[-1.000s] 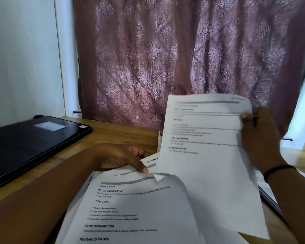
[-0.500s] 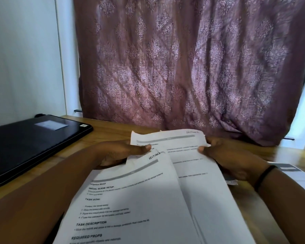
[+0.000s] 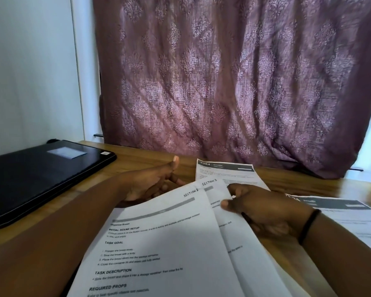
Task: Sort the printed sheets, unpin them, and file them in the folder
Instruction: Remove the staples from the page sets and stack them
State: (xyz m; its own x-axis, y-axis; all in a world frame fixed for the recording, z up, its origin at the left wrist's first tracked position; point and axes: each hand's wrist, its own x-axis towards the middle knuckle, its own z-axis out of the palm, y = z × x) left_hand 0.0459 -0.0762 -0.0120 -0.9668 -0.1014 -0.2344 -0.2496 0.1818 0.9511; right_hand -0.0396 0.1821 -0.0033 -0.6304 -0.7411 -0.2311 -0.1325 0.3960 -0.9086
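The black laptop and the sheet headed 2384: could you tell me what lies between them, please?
In the head view, the left hand lies between the black laptop and the 2384 sheet, fingers relaxed, above bare wooden table.

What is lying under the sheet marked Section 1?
Under the Section 1 sheet lies the sheet marked Section 3, whose right strip shows, pinched by the right hand. Whether more pages lie beneath cannot be seen; the top sheet covers them.
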